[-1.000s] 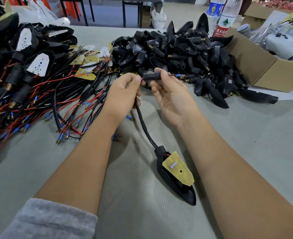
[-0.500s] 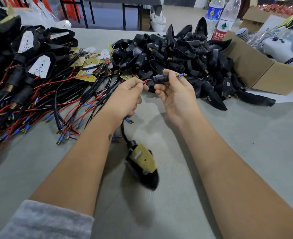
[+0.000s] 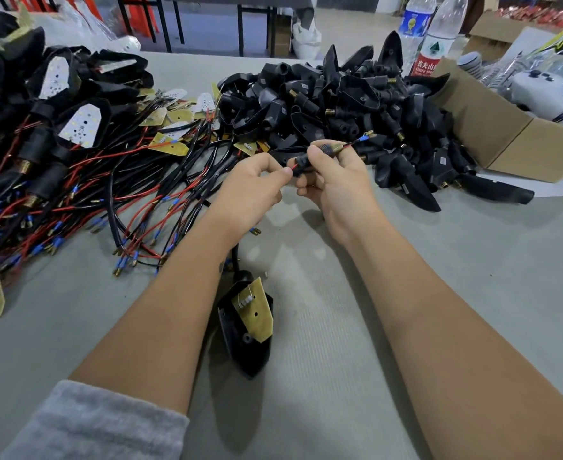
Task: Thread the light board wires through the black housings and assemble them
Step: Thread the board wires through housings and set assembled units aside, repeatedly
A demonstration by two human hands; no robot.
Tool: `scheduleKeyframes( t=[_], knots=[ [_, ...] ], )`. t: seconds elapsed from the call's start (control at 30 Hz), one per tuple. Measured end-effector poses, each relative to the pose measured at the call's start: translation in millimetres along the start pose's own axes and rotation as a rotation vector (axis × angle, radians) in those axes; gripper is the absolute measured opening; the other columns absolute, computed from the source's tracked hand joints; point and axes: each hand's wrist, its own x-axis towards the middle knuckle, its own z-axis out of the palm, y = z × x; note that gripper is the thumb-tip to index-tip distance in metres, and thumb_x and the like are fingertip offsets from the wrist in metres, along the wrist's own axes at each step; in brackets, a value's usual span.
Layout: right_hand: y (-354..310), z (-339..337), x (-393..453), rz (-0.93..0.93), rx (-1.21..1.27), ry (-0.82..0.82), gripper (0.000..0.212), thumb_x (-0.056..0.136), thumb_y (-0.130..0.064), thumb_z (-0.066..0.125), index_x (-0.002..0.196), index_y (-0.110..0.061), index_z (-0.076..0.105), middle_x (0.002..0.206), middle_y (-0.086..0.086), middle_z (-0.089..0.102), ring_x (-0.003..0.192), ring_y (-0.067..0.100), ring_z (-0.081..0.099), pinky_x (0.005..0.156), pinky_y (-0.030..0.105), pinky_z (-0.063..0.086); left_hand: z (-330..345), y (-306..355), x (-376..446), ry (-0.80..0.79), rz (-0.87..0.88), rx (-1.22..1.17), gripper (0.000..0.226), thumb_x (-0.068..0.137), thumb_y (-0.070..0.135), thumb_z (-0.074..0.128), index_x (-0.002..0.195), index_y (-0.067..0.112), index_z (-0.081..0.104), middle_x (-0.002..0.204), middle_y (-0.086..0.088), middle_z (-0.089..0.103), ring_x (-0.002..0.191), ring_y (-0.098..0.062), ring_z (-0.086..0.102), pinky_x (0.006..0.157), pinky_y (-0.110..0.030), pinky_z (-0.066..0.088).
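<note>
Above the table (image 3: 439, 293), both hands' fingers (image 3: 319, 152) pinching wire (image 3: 292, 167) and sleeve (image 3: 306, 159).

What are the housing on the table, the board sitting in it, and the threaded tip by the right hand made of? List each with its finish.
Housing: looks like moulded plastic, matte black with a soft sheen on its edges.
Board: seems a thin rigid circuit laminate, dull yellow-tan, flat, with a small hole and a component on it.
Threaded tip: probably brass-coloured metal, shiny with fine ridges, beyond the right hand.

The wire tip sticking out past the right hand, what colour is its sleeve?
Blue sleeve, head view.
</note>
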Motion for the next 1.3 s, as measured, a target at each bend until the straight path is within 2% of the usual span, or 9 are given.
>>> scheduleKeyframes(
  t=[0.13,0.33,0.5,0.6,0.77,0.87,1.0,1.13,1.3],
  knots=[
    [1.3,-1.0,1.0,-0.033,-0.196,0.075,0.006,0.097,-0.008,0.053,0.096,-0.013,0.05,0.082,0.01,0.067,0.055,0.017,0.055,0.056,0.029,0.049,0.3,0.3,1.7,0.038,-0.043,-0.048,0.01,0.094,0.016,0.043,0.088,0.021,0.05,0.045,0.009,0.047,0.035,-0.005,0.029,0.035,-0.018,0.023],
    [2.1,0.4,-0.8,-0.013,-0.19,0.013,0.009,0.096,-0.009,0.058,0.1,-0.009,0.05,0.077,0.004,0.067,0.055,0.017,0.056,0.059,0.031,0.049,1.1,0.9,0.0,0.045,-0.007,-0.08,0.017,0.091,0.011,0.041,0.097,0.024,0.048,0.043,0.01,0.046,0.035,-0.004,0.034,0.034,-0.015,0.026],
    [3.1,2.0,-3.1,-0.042,-0.296,-0.052,0.013,0.092,-0.01,0.064,0.098,-0.012,0.052,0.083,0.007,0.065,0.058,0.012,0.06,0.061,0.029,0.048,3.6,3.2,-1.9,0.03,0.002,-0.06,0.016,0.095,0.012,0.042,0.101,0.024,0.05,0.046,0.009,0.048,0.035,-0.002,0.036,0.034,-0.013,0.027],
    [3.8,2.1,-2.9,-0.061,-0.335,-0.03,0.012,0.092,-0.012,0.065,0.097,-0.014,0.054,0.087,0.007,0.064,0.064,0.012,0.06,0.062,0.027,0.049,3.4,5.7,-2.2,0.016,-0.023,-0.162,0.019,0.097,0.014,0.036,0.101,0.023,0.051,0.052,0.0,0.047,0.034,-0.004,0.032,0.034,-0.016,0.025],
    [4.0,4.2,-3.7,-0.053,-0.374,-0.086,0.011,0.093,-0.011,0.063,0.101,-0.007,0.057,0.08,0.005,0.06,0.064,0.013,0.055,0.059,0.025,0.045,3.7,4.5,-1.6,0.0,-0.039,-0.206,0.02,0.101,0.028,0.031,0.106,0.027,0.05,0.054,-0.004,0.049,0.034,-0.006,0.029,0.035,-0.018,0.023],
    [4.2,4.7,-4.2,-0.069,-0.351,-0.083,0.011,0.094,-0.01,0.062,0.102,-0.004,0.058,0.077,0.005,0.06,0.062,0.012,0.055,0.058,0.023,0.045,3.6,4.0,-2.2,-0.002,-0.046,-0.229,0.021,0.102,0.03,0.03,0.106,0.028,0.051,0.055,-0.004,0.051,0.035,-0.005,0.031,0.036,-0.017,0.023],
    [3.6,1.4,-3.3,-0.037,-0.248,-0.027,0.005,0.095,-0.01,0.061,0.099,-0.01,0.059,0.083,0.005,0.065,0.063,0.011,0.056,0.06,0.023,0.048,2.5,4.4,-0.5,0.02,-0.095,-0.176,0.016,0.098,0.018,0.038,0.1,0.024,0.053,0.058,-0.001,0.056,0.043,-0.008,0.039,0.04,-0.02,0.032],
    [0.7,-2.0,-0.6,0.025,-0.079,0.032,0.004,0.096,-0.011,0.058,0.093,-0.014,0.058,0.087,0.01,0.065,0.062,0.014,0.055,0.059,0.023,0.048,-0.7,1.8,-2.3,-0.05,-0.037,-0.066,0.023,0.102,0.024,0.048,0.088,0.014,0.062,0.057,0.004,0.057,0.044,-0.007,0.047,0.043,-0.021,0.041],
    [-1.9,-4.6,2.8,0.079,0.019,0.052,0.007,0.096,-0.009,0.056,0.09,-0.012,0.056,0.073,0.008,0.061,0.055,0.014,0.055,0.054,0.023,0.046,-0.9,-1.8,-2.2,-0.079,0.038,-0.033,0.026,0.103,0.026,0.048,0.084,0.016,0.061,0.053,0.006,0.044,0.043,-0.007,0.034,0.042,-0.019,0.031]
  ],
)
